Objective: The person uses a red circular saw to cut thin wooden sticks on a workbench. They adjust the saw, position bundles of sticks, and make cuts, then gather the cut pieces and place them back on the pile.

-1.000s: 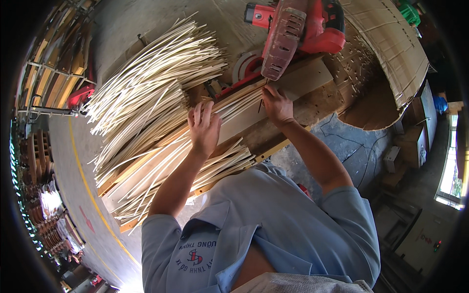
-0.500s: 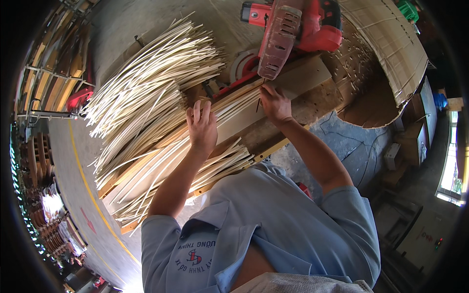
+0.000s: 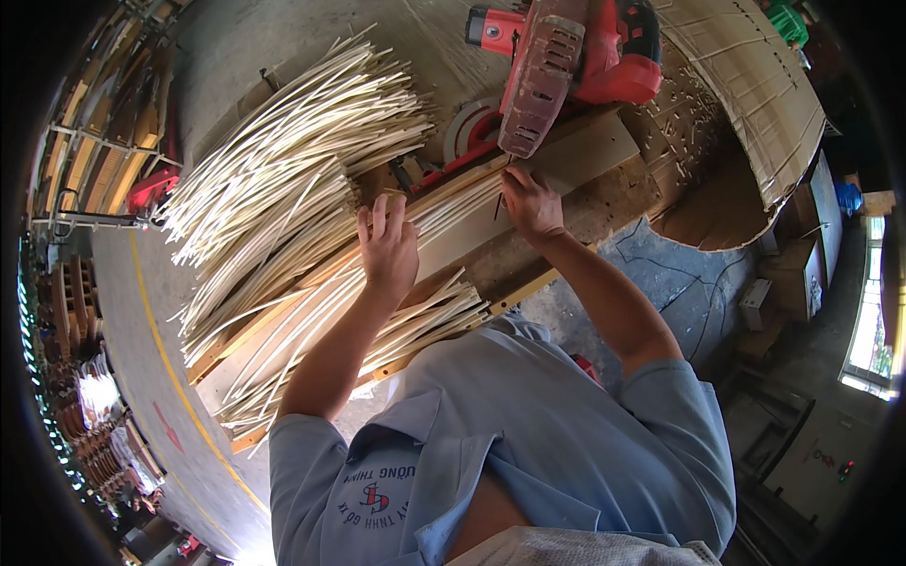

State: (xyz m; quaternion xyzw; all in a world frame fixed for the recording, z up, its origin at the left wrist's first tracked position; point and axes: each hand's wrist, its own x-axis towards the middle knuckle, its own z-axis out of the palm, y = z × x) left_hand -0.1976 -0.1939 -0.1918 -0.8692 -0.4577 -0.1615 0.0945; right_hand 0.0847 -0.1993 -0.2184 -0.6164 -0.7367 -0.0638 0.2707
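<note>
A row of thin pale wooden sticks lies along a wooden fence on a long board, beneath a red miter saw. My left hand rests over these sticks, its fingers slightly apart and bent across the fence, holding them there. At the sticks' right ends, just below the saw's guard, my right hand is closed around them with curled fingers. A thin dark rod shows beside that hand; whether the fingers touch it is unclear. The saw's blade is mostly hidden by the guard.
A large heap of similar sticks lies beyond the fence at the left. Another loose bundle sits close to my body. Right of the saw stands an open cardboard box with small offcuts inside. Cables run across the floor.
</note>
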